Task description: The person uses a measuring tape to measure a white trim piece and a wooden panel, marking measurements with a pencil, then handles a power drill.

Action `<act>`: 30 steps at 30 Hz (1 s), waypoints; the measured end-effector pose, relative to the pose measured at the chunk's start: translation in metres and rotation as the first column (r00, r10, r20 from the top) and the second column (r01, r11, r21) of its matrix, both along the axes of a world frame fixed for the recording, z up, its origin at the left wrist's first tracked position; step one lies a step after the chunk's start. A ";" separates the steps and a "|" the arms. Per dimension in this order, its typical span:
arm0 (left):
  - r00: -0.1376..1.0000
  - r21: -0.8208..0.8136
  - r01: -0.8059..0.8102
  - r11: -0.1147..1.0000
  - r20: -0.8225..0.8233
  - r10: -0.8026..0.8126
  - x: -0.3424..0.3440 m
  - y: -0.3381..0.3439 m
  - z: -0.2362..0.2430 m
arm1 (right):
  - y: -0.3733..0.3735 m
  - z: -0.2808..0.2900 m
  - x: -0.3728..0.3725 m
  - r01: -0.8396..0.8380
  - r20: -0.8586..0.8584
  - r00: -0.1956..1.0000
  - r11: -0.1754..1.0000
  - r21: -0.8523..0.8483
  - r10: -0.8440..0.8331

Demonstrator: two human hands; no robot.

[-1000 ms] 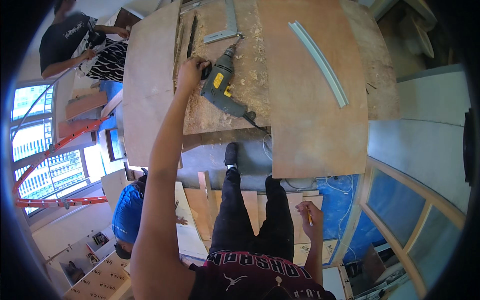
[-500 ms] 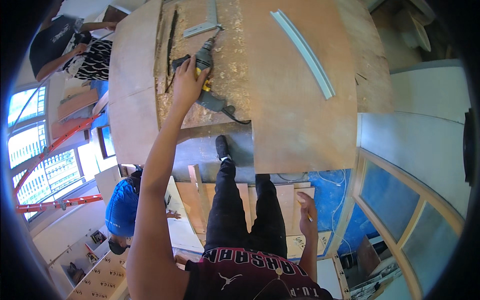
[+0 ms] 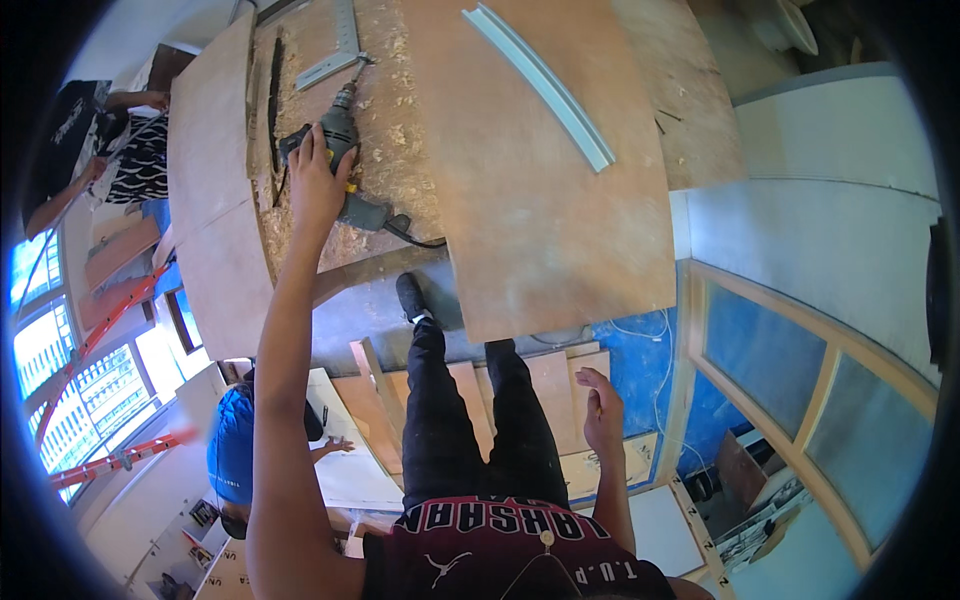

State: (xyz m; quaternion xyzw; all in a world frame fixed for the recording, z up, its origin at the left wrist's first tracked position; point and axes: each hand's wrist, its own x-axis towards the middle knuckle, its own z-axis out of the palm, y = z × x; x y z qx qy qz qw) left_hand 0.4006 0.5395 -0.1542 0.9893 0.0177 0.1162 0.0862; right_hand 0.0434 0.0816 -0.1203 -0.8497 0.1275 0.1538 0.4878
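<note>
My left hand (image 3: 317, 190) is wrapped over the body of a grey and yellow corded power drill (image 3: 341, 128), which lies on its side on the work surface. Its bit points away from me, close to a metal try square (image 3: 328, 68). Wood shavings (image 3: 395, 140) surround the drill. Low on the right, my right hand (image 3: 602, 415) hangs beside my leg with its fingers partly curled. Whatever it may hold is hidden at this moment. A pale grooved metal strip (image 3: 540, 85) rests on the plywood sheet (image 3: 560, 250) to the right.
A person in a blue cap (image 3: 230, 440) crouches at the lower left, and another person (image 3: 130, 150) stands at the upper left with a long rod. An orange ladder (image 3: 115, 325) is at the left. A wood-framed glazed panel (image 3: 770, 350) stands on the right.
The view has shifted, so the bench sits further left in the picture. My left hand stays on the drill. A slim yellow pencil-like stick seen at my right hand is no longer visible.
</note>
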 end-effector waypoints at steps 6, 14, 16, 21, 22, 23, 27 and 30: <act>1.000 0.012 0.006 1.000 0.012 -0.007 0.002 0.000 -0.002 | 0.004 -0.009 -0.006 0.020 -0.044 0.999 0.998 0.058 -0.018; 1.000 -0.033 -0.012 0.999 0.010 0.012 -0.002 0.001 0.000 | 0.006 -0.008 -0.008 -0.062 -0.073 0.995 0.998 -0.013 0.060; 1.000 -0.061 -0.028 0.998 -0.001 0.028 -0.011 0.002 0.004 | 0.007 0.001 -0.002 -0.050 -0.095 0.994 0.999 -0.012 0.048; 0.994 -0.157 -0.038 0.987 0.095 0.053 -0.052 -0.002 0.021 | 0.003 0.008 -0.007 -0.018 -0.074 0.997 1.000 -0.018 0.016; 0.993 -0.182 -0.045 0.982 0.102 0.065 -0.066 -0.005 0.024 | 0.003 0.009 -0.008 -0.011 -0.087 0.996 0.999 -0.030 0.008; 0.992 -0.228 -0.075 0.971 0.084 0.096 -0.082 -0.009 0.030 | 0.001 0.008 -0.011 0.012 -0.106 0.994 1.000 -0.016 -0.013; 0.985 -0.343 -0.101 0.934 0.095 0.141 -0.143 -0.014 0.025 | -0.003 -0.001 -0.019 0.019 -0.076 0.997 0.999 -0.044 -0.022; 0.980 -0.448 -0.153 0.881 0.045 0.193 -0.188 -0.016 0.013 | 0.000 0.001 -0.017 -0.024 -0.125 0.992 0.995 -0.100 0.011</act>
